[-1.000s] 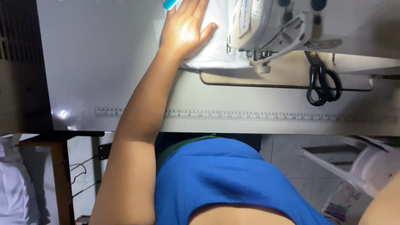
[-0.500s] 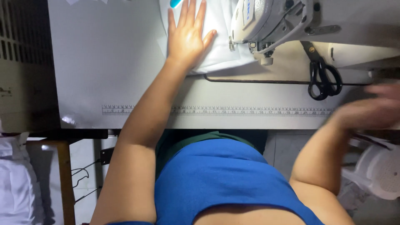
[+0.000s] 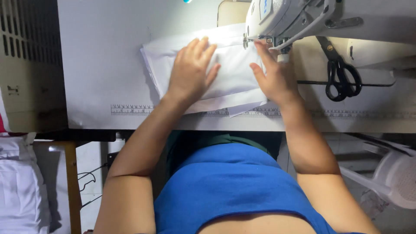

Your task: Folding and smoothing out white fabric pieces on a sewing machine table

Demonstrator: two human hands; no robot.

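Pressing flat on the folded white fabric (image 3: pixel 225 73), the left hand (image 3: pixel 190 69) is spread with its fingers apart, so the layers are kept from shifting on the table (image 3: pixel 104 65). The fabric lies just left of the sewing machine (image 3: pixel 286 17), its far corner tucked under the machine's head. The right hand (image 3: pixel 271 73) is laid on the fabric edge nearest the machine, fingers extended and together, nothing clamped, so the cloth is steered toward the needle area. Black scissors (image 3: pixel 342 78) are kept right of the machine, within reach.
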